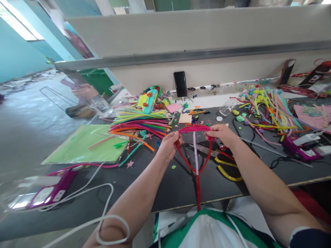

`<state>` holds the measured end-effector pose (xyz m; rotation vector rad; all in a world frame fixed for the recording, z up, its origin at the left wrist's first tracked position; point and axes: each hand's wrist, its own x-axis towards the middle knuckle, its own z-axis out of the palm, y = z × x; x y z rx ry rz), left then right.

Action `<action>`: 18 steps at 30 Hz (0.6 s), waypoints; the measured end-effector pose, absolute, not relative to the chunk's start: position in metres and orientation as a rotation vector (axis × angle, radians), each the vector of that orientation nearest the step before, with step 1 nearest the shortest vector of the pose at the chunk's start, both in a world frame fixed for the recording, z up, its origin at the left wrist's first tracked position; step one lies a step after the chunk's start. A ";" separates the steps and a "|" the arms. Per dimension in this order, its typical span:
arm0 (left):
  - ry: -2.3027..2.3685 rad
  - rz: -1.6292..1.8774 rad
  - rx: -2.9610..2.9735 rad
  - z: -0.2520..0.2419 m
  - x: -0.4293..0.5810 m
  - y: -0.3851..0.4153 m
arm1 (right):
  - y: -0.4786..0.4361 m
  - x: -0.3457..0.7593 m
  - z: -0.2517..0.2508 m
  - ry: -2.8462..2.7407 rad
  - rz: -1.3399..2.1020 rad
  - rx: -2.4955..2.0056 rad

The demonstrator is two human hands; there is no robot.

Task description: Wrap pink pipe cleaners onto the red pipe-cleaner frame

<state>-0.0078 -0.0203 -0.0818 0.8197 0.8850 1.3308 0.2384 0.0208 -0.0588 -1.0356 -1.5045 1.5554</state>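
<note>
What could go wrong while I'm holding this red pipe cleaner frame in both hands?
The white cable looped over your left forearm could snag and drag the purple glue gun. The scissors lying just beneath the red pipe cleaner frame could catch it or nick your left hand or right hand.

Single view here, worn on the head, looking forward and down across the dark worktable (165,193) from close in. The left hand (168,146) and right hand (222,134) meet at frame centre, near the lens. A white partition (207,31) spans the top, and floor (26,120) shows at upper left.
</note>
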 end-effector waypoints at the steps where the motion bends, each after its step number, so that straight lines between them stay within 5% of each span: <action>1: 0.879 1.309 0.808 -0.081 -0.008 -0.021 | 0.021 0.239 -0.059 -1.503 1.571 -1.025; 18: 1.074 1.227 1.016 -0.081 -0.015 -0.019 | 0.026 0.236 -0.068 -1.540 1.461 -1.088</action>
